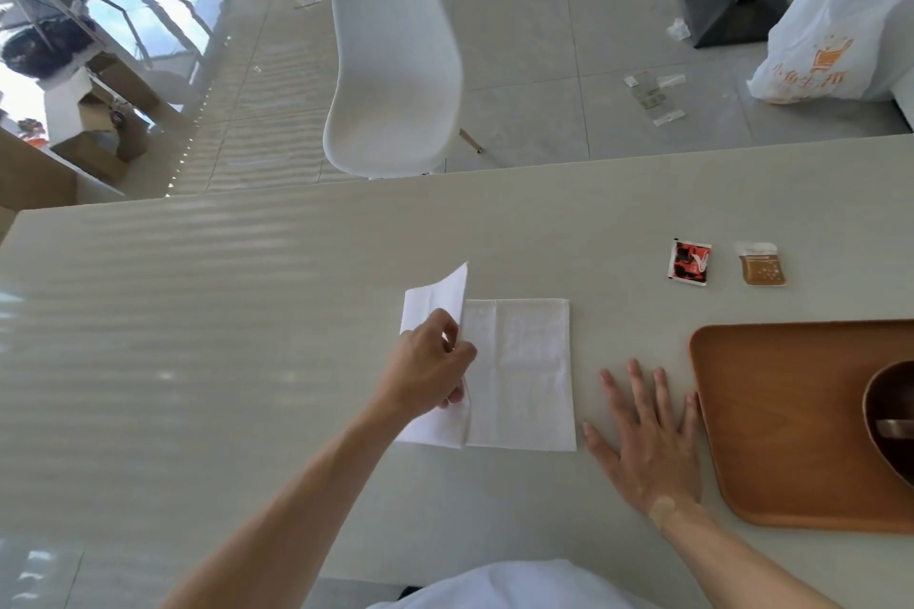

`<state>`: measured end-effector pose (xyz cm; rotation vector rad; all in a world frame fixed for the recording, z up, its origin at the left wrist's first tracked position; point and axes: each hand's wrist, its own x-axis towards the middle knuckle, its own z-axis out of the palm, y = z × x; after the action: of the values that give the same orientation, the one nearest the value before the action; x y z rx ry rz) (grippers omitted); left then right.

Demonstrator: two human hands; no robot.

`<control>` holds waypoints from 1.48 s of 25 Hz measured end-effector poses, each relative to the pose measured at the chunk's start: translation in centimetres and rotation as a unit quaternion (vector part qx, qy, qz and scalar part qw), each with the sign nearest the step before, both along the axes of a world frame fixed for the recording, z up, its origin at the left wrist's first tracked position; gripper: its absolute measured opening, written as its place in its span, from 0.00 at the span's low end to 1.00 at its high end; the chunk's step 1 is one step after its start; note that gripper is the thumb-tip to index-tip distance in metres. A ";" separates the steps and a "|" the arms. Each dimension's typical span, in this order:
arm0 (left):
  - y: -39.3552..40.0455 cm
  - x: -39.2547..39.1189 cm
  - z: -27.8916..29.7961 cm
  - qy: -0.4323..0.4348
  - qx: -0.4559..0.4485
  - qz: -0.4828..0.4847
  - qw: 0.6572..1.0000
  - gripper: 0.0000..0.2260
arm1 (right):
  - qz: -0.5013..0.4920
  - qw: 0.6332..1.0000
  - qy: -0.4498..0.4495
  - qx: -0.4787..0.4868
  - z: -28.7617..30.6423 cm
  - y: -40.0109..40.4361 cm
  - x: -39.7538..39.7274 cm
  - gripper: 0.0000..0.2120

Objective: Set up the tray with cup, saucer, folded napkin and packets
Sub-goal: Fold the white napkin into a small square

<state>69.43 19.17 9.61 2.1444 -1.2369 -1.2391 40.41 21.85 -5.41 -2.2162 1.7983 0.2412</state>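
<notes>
Currently the left hand [429, 363] has its grip pinched together on the raised left flap of the white napkin [519, 373], which lies on the bench [247, 312]. Right of that grip, the right hand [648, 440] rests flat, fingers spread, holding nothing. Beyond it: wooden tray [771, 435] with dark saucer [890, 420]. Farther back, red packet [689, 262] and brown packet [761, 265]; printing unreadable.

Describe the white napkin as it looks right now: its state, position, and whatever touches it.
The white napkin is thin, creased paper or cloth, lying on the pale table left of the wooden tray. Its right part lies flat; the left hand pinches its left flap, lifted mid-fold. The right hand rests flat beside it, apparently not touching.
</notes>
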 end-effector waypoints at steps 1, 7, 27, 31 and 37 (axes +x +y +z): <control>-0.3 -1.3 -0.6 -0.007 0.010 -0.012 1.000 0.06 | -0.001 1.000 -0.001 -0.002 0.0 0.0 0.0 0.36; -2.3 -7.8 -4.9 -0.023 0.065 -0.049 0.996 0.07 | -0.003 1.000 -0.019 -0.014 -0.5 0.1 0.1 0.36; -0.1 -8.1 -10.4 -0.087 -0.023 -0.183 0.979 0.09 | -0.001 0.998 -0.027 -0.048 -0.8 0.0 -0.1 0.36; 2.4 -3.5 -11.0 -0.137 -0.223 -0.172 0.950 0.08 | -0.009 0.995 -0.062 -0.077 -0.5 0.1 -0.1 0.33; 2.9 -1.5 -13.1 -0.251 -0.278 -0.220 0.901 0.17 | -0.023 0.968 -0.178 -0.177 2.2 -1.6 10.3 0.25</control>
<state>67.90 22.10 -3.50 1.8384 -2.0761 -0.3510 50.75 20.22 -3.16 -2.2520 1.7898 -0.4973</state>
